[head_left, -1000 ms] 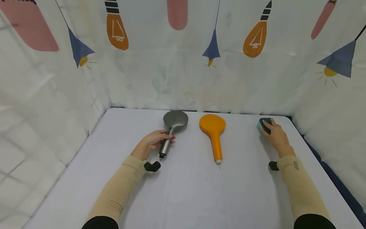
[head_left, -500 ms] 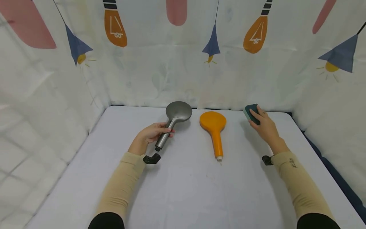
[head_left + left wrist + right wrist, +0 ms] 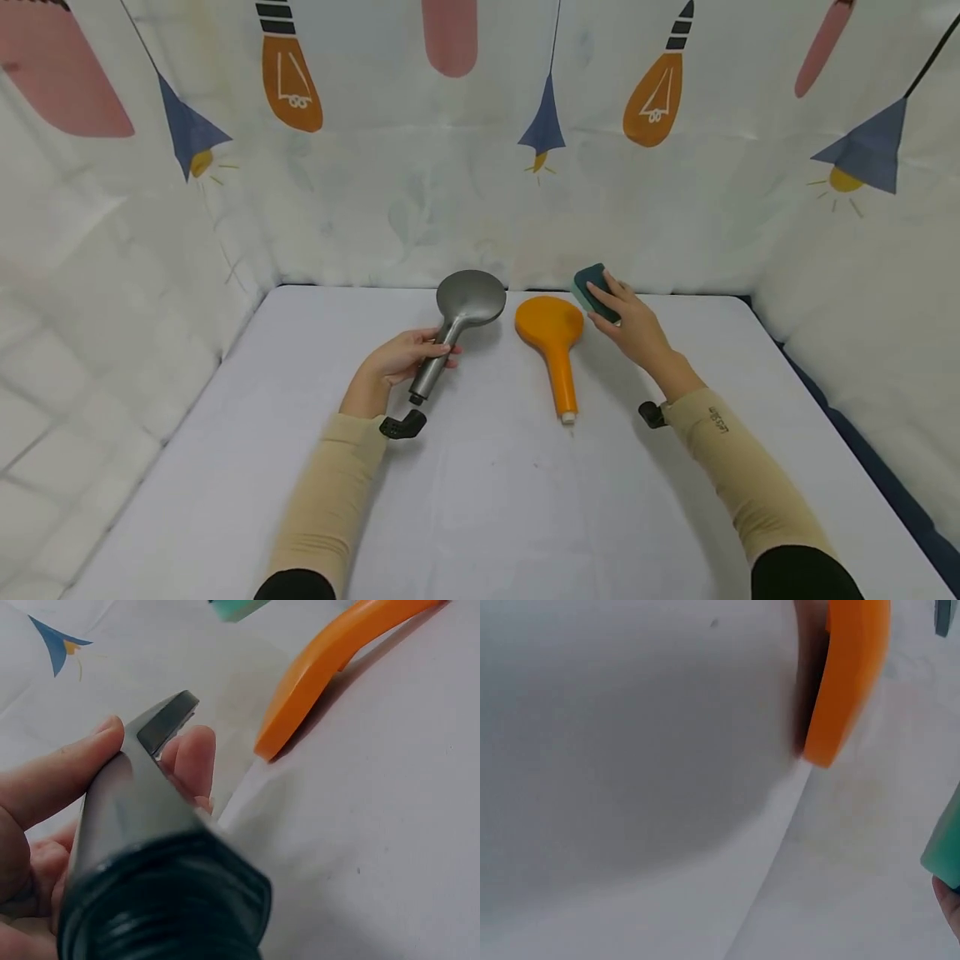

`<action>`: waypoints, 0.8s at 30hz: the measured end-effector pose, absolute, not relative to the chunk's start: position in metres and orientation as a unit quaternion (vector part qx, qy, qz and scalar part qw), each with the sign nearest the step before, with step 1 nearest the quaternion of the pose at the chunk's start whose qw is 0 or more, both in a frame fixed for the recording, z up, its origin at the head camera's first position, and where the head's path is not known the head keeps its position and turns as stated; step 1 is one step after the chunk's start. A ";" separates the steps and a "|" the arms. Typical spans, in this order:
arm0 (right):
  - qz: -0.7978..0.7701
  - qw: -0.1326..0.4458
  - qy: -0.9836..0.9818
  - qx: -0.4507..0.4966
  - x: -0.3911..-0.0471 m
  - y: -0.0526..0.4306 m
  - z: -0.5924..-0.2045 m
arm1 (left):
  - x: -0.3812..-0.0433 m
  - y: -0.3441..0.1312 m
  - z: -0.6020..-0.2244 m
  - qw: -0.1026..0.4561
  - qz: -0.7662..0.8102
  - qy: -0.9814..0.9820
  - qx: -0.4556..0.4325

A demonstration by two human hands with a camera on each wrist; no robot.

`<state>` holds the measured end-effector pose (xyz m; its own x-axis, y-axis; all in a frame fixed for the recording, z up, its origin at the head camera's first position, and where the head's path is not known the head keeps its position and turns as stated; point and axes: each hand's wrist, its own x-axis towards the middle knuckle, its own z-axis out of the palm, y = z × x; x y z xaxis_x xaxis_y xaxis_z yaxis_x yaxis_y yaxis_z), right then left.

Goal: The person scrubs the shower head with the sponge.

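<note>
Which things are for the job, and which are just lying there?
Probably for the job:
grey shower head, held in the left hand
green sponge, held in the right hand

Just lying about, it seems:
orange shower head, on the white table, in neither hand

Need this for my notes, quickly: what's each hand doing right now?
Left hand: holding the gray shower head.
Right hand: holding the green sponge.
</note>
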<state>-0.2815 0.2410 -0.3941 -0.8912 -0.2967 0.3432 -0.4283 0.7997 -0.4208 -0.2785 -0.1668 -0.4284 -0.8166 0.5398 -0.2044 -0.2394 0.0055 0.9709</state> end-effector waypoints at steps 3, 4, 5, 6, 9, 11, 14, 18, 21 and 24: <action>0.266 0.130 -0.934 0.200 -0.283 0.226 -0.393 | -0.280 -0.162 -0.428 0.278 0.696 0.651 0.120; 0.270 0.128 -0.932 0.204 -0.284 0.221 -0.393 | -0.280 -0.161 -0.428 0.278 0.694 0.653 0.121; 0.273 0.126 -0.931 0.208 -0.285 0.216 -0.393 | -0.280 -0.159 -0.428 0.278 0.692 0.655 0.122; 0.277 0.122 -0.929 0.213 -0.286 0.210 -0.393 | -0.281 -0.158 -0.427 0.277 0.690 0.658 0.121; 0.295 0.110 -0.922 0.227 -0.288 0.194 -0.393 | -0.281 -0.153 -0.427 0.279 0.686 0.660 0.124; 0.305 0.103 -0.917 0.236 -0.290 0.184 -0.394 | -0.280 -0.151 -0.427 0.281 0.683 0.662 0.129; 0.314 0.102 -0.912 0.244 -0.293 0.172 -0.395 | -0.278 -0.149 -0.427 0.284 0.683 0.661 0.128; 0.307 0.106 -0.911 0.252 -0.295 0.160 -0.394 | -0.277 -0.146 -0.426 0.287 0.678 0.665 0.125; 0.302 0.105 -0.912 0.255 -0.296 0.155 -0.395 | -0.277 -0.143 -0.424 0.291 0.673 0.667 0.132; 0.298 0.100 -0.915 0.253 -0.297 0.150 -0.397 | -0.277 -0.139 -0.422 0.294 0.665 0.673 0.135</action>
<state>-0.2974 0.1502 -0.3974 -0.8518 -0.4031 0.3346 -0.5229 0.6940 -0.4950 -0.2766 -0.1394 -0.4215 -0.7908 0.5729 -0.2155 -0.2090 0.0782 0.9748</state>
